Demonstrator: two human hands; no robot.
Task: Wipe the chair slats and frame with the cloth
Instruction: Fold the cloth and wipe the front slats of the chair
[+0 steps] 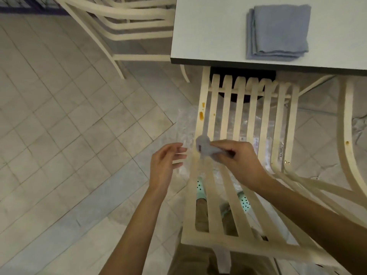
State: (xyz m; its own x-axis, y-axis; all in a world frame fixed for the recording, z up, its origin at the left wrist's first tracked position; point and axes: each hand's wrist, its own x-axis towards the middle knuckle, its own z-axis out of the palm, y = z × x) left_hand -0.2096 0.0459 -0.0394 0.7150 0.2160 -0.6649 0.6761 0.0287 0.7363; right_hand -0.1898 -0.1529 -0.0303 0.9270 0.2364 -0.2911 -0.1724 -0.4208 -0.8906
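A cream slatted chair (240,120) stands below me, its seat pushed part way under the table. Orange stains (201,115) mark the leftmost seat slat, and a small spot (347,143) shows on the right frame. My right hand (236,155) grips a bunched grey-blue cloth (204,146) against the left slats, just below the stains. My left hand (165,165) hovers beside the chair's left edge with its fingers relaxed, holding nothing.
A folded blue cloth (278,32) lies on the white table (208,36) at the top right. A second cream chair (123,26) stands at the top left. Clear plastic sheeting (185,126) covers the tiled floor under the chair. My feet show through the slats.
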